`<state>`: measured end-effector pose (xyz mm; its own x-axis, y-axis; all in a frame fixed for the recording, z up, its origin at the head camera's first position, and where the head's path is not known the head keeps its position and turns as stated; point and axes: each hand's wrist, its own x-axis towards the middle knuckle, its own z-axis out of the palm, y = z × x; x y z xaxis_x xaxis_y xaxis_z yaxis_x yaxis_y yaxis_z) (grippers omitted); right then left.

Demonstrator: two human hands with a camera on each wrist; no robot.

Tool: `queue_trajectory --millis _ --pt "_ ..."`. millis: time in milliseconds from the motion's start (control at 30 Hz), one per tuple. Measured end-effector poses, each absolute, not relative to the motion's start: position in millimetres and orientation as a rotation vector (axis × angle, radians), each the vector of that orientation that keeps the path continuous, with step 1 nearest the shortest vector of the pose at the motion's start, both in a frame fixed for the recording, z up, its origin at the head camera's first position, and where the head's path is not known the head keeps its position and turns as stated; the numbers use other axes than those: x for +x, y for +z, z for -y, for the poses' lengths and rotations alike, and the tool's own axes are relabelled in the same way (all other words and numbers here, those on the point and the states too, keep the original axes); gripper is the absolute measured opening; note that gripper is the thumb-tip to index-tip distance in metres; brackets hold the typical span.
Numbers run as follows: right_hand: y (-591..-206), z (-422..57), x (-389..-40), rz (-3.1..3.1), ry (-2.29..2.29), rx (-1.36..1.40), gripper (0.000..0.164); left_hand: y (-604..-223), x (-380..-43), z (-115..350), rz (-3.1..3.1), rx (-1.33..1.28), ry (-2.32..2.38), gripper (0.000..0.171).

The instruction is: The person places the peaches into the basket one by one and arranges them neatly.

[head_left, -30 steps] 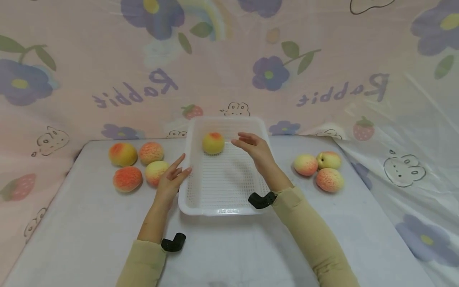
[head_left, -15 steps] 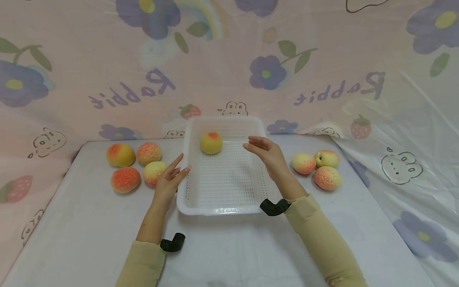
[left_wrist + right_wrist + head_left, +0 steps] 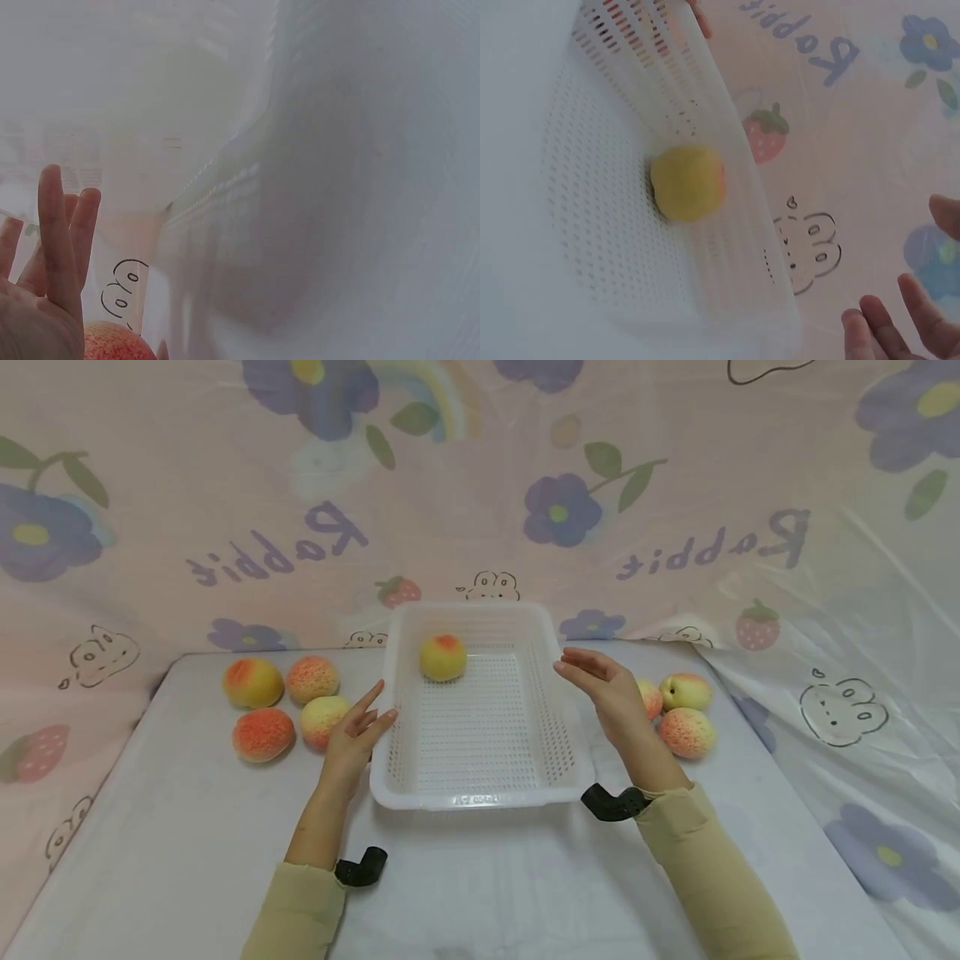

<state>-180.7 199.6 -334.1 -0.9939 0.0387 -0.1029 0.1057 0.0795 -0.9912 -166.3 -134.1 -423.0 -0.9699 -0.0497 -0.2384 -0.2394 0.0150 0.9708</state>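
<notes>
A white perforated plastic basket (image 3: 480,801) stands in the middle of the table. One yellow peach with a red top (image 3: 442,658) lies in its far left part, seen also in the right wrist view (image 3: 688,184). My left hand (image 3: 348,750) is at the basket's left rim, fingers extended, with the index finger and thumb at the edge. Just outside the right rim hovers my right hand (image 3: 613,697), its fingers loosely spread and holding nothing. It partly hides a peach (image 3: 650,699) in the right group. The left wrist view shows a red peach (image 3: 116,343) beside the left hand.
Left of the basket lie several peaches, among them a red one (image 3: 263,735) and a yellow one (image 3: 252,682). On the right are a yellow peach (image 3: 686,692) and a pinkish one (image 3: 687,732). A printed curtain (image 3: 450,510) rises behind the white-covered table (image 3: 480,885).
My right hand has moved right, from over the basket's inside to beyond its right rim, near the right peaches. My left hand, the basket and the peach in it have stayed put.
</notes>
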Motion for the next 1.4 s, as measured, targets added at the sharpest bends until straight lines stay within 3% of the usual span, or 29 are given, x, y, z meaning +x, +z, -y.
queue_trajectory --millis 167,367,600,1000,1400 --pt "-337.0 -217.0 -177.8 -2.255 -2.149 0.211 0.043 -423.4 -165.4 134.7 -2.151 -0.314 2.068 0.058" --pt "-338.4 -234.8 -174.9 -2.202 -2.177 0.36 0.048 -421.3 -164.6 133.9 -2.165 -0.308 2.064 0.056" --pt "-343.1 -250.1 -175.3 -2.067 -2.393 0.435 0.028 -421.7 -164.9 133.3 -2.161 -0.32 2.063 0.057" --pt "-368.6 -270.4 -183.7 -2.098 -2.483 0.713 0.019 -421.7 -164.6 134.6 -2.136 -0.322 2.086 0.057" --pt "-391.5 -273.4 -195.3 -2.198 -2.621 0.955 0.024 -422.6 -164.0 134.1 -2.116 -0.323 2.121 0.057"
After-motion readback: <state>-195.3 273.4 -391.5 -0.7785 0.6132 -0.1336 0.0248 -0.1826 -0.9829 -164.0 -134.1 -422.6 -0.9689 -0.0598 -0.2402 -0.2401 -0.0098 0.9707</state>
